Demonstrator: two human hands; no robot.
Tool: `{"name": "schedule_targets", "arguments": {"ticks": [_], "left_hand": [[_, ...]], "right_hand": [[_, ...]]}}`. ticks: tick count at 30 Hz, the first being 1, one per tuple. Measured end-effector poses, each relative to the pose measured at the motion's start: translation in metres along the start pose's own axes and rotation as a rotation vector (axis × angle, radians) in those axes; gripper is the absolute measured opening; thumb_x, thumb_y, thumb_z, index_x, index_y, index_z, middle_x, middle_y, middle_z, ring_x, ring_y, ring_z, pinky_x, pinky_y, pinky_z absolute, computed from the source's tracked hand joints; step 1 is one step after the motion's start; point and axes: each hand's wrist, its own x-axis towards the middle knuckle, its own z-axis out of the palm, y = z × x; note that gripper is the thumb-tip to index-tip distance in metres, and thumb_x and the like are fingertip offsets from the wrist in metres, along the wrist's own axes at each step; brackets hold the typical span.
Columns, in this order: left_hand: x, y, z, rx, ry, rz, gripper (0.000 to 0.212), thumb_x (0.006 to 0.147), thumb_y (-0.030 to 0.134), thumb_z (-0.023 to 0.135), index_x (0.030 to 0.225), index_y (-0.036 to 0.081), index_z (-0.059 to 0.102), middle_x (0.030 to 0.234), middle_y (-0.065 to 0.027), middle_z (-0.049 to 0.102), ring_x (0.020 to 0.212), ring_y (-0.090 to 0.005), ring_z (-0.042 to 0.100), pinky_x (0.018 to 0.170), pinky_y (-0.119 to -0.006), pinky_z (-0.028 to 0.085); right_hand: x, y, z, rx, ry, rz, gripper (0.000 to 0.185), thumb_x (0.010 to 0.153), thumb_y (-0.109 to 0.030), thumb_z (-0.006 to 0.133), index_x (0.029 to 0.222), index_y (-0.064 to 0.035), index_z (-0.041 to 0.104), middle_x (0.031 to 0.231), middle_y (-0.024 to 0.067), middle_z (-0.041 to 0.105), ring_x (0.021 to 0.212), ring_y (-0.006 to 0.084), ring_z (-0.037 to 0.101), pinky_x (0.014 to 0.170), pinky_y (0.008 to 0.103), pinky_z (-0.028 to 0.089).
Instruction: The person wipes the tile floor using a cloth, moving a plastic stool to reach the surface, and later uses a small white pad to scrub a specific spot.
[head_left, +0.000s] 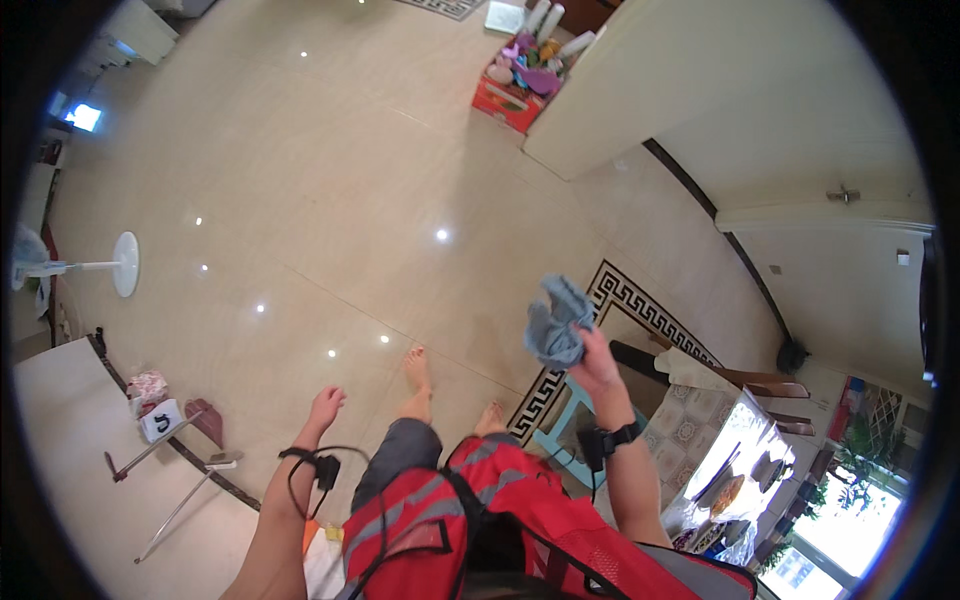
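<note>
A crumpled grey-blue cloth (559, 322) is gripped in my right hand (598, 366), held out above the tiled floor near a patterned border. The cloth's folds hang past my fingertips. On that wrist sits a black strap with a small device (600, 446). My left hand (327, 407) hangs low over the floor with nothing in it, its fingers loosely curled. A black cable and a small black box (327, 472) are at the left forearm. Both my bare feet (417, 367) stand on the floor between the hands.
A light-blue stool (574, 427) and a cloth-covered table (679, 427) are close on my right. Ahead stands a red box of toys (510, 101) beside a wall edge. A white fan (126, 264) is at left; wall-side items include a metal rod (176, 517).
</note>
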Motion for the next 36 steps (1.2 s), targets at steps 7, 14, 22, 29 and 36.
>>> {"name": "schedule_targets", "arguments": {"ticks": [7,14,22,29,36], "left_hand": [[0.029,0.182,-0.071,-0.077,0.05,0.229,0.035,0.093,0.027,0.054,0.111,-0.001,0.062,0.096,-0.0116,0.069,0.083,-0.018,0.065,0.078,-0.03,0.051],[0.079,0.234,-0.132,-0.041,0.075,0.129,0.037,0.092,0.029,0.054,0.111,-0.002,0.062,0.096,-0.0134,0.07,0.084,-0.0181,0.066,0.078,-0.031,0.052],[0.081,0.22,-0.218,-0.342,0.242,-0.175,0.032,0.094,0.025,0.054,0.106,-0.004,0.061,0.09,-0.014,0.069,0.075,-0.0181,0.066,0.068,-0.03,0.052],[0.172,0.234,-0.321,-0.566,0.319,-0.341,0.033,0.093,0.025,0.055,0.101,-0.007,0.062,0.09,-0.0138,0.068,0.073,-0.0207,0.066,0.064,-0.03,0.053],[0.354,0.475,-0.488,-0.359,0.267,-0.005,0.034,0.094,0.025,0.055,0.112,-0.003,0.061,0.097,-0.0128,0.069,0.082,-0.0176,0.066,0.074,-0.028,0.052]], "right_hand": [[0.032,-0.097,0.153,0.105,-0.244,-0.155,0.038,0.097,-0.012,0.049,0.133,0.0019,0.046,0.131,0.0122,0.056,0.119,0.0254,0.055,0.103,0.0407,0.043],[0.112,-0.137,0.265,0.363,-0.606,-0.078,0.042,0.098,-0.016,0.046,0.136,0.0005,0.042,0.135,0.0167,0.052,0.123,0.0304,0.052,0.106,0.0439,0.04],[0.25,-0.196,0.431,0.492,-0.717,0.216,0.048,0.101,-0.027,0.035,0.138,0.0027,0.04,0.139,0.0161,0.049,0.125,0.031,0.05,0.109,0.0464,0.036],[0.39,-0.235,0.576,0.551,-0.807,0.315,0.048,0.101,-0.029,0.035,0.136,0.0024,0.044,0.136,0.0178,0.052,0.124,0.0316,0.051,0.107,0.0463,0.038],[0.496,-0.277,0.699,0.569,-0.826,0.29,0.049,0.101,-0.03,0.034,0.135,0.0024,0.044,0.136,0.0172,0.052,0.124,0.031,0.052,0.108,0.0467,0.037]]}}
